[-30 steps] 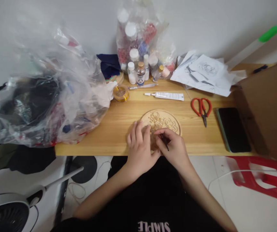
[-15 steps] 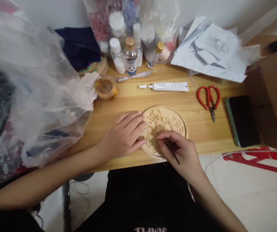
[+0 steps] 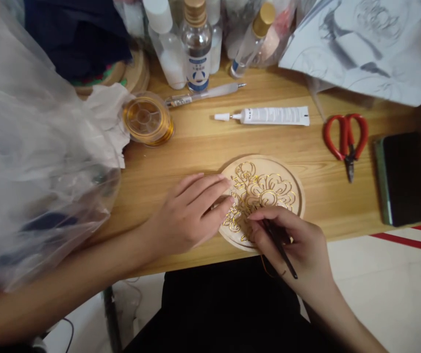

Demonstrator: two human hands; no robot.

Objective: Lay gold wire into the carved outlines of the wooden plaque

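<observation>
A round wooden disc (image 3: 291, 184) with raised gold wire outlines of flowers lies near the table's front edge. My left hand (image 3: 191, 213) rests palm down, its fingers spread and their tips on the disc's left rim. Over the lower part of the disc, my right hand (image 3: 294, 240) holds a thin dark tool (image 3: 279, 249) that slants down to the right, its thumb and index finger close together near the gold outlines. Whatever lies between those fingertips is too small to make out. A thin thread hangs below the disc beside my right hand.
Behind the disc lie a white tube (image 3: 274, 116), a pen (image 3: 210, 93), a spool of gold wire (image 3: 147, 119) and several bottles (image 3: 197, 54). Red-handled cutters (image 3: 346, 142) and a phone (image 3: 401, 179) lie to the right. Plastic bags (image 3: 44, 162) fill the left; papers (image 3: 360, 49) lie at the back right.
The view has moved closer to the table, so the disc and tools look larger. My left hand's fingers are slightly less spread; my right hand still holds the dark tool over the disc.
</observation>
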